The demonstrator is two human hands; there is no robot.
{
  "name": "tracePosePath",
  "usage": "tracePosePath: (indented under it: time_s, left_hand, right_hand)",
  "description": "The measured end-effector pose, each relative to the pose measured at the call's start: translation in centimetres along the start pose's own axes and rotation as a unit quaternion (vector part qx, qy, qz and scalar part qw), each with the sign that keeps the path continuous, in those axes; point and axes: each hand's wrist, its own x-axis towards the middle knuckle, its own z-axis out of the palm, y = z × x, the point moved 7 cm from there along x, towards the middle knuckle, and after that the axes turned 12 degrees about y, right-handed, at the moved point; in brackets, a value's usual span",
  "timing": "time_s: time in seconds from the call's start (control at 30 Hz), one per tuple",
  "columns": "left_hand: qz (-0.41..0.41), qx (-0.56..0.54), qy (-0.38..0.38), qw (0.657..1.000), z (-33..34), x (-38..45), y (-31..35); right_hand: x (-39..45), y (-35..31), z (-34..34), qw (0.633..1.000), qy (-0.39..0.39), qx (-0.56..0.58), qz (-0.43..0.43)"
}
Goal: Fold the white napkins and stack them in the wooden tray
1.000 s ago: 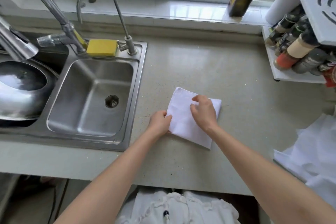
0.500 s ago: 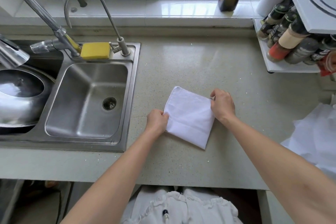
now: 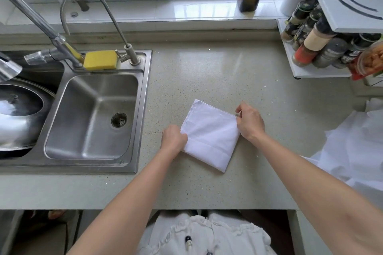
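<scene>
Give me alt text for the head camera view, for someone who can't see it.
A person's left hand and right hand pinch opposite corners of a folded white napkin lying on a speckled countertop. A steel sink with a yellow sponge is to the left; a spice rack and loose white cloth are to the right.
</scene>
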Motion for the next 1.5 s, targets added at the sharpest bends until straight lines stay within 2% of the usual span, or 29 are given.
tracePosePath:
  time_s: [0.13,0.3,0.33,0.4,0.47,0.53,0.6,0.67,0.77,0.93,1.0,1.07,1.2,1.33,1.5]
  left_hand:
    - [0.011,0.011,0.019,1.0,-0.2,0.4,-0.4]
    - [0.08,0.028,0.009,0.996,-0.3,0.9,0.3]
    - [0.095,0.036,0.003,0.995,-0.3,1.0,0.5]
    - [0.111,0.048,-0.004,0.993,-0.4,1.2,0.9]
    - [0.114,0.05,-0.007,0.992,-0.5,1.3,1.0]
    - [0.12,0.052,-0.007,0.991,-0.4,1.2,1.0]
    - [0.128,0.044,0.005,0.991,-0.5,0.9,0.9]
    - [0.126,0.057,0.039,0.99,-1.1,0.5,0.5]
    - [0.097,0.101,0.077,0.987,-2.2,0.2,-0.8]
    - [0.037,0.061,0.006,0.997,-2.1,0.9,-2.6]
    - [0.063,0.043,0.006,0.997,-2.4,1.4,-1.7]
    - [0.102,0.01,0.049,0.994,-3.4,2.4,-0.1]
    - [0.152,-0.044,0.096,0.983,-4.2,4.2,2.5]
    - [0.087,-0.071,0.081,0.99,-4.1,3.8,1.1]
    - [-0.018,-0.134,0.019,0.991,-3.1,1.5,-2.7]
  right_hand:
    - [-0.9,0.3,0.4,0.999,-0.049,-0.007,-0.003]
    - [-3.9,1.1,0.8,0.983,-0.174,-0.05,-0.021]
    - [-4.4,0.5,0.6,0.979,-0.178,-0.08,-0.051]
    - [-4.9,-1.8,-0.2,0.974,-0.132,-0.12,-0.139]
    - [-5.5,-4.8,-0.2,0.961,-0.094,-0.096,-0.24]
    - [-6.8,-6.8,1.2,0.93,-0.121,-0.066,-0.341]
    - [-8.1,-6.8,3.5,0.906,-0.184,-0.055,-0.378]
    - [-9.0,-6.2,4.9,0.907,-0.208,-0.049,-0.362]
    - [-9.1,-6.1,5.1,0.918,-0.186,-0.058,-0.345]
    - [-8.8,-7.4,4.5,0.915,-0.171,-0.074,-0.358]
    - [-8.5,-7.5,4.4,0.92,-0.171,-0.083,-0.342]
    - [-8.0,-7.4,4.2,0.931,-0.155,-0.104,-0.313]
    - [-6.5,-6.5,4.8,0.953,-0.169,-0.134,-0.213]
    - [-5.9,-6.1,6.2,0.958,-0.197,-0.125,-0.166]
    - [-6.6,-6.6,7.1,0.966,-0.181,-0.127,-0.137]
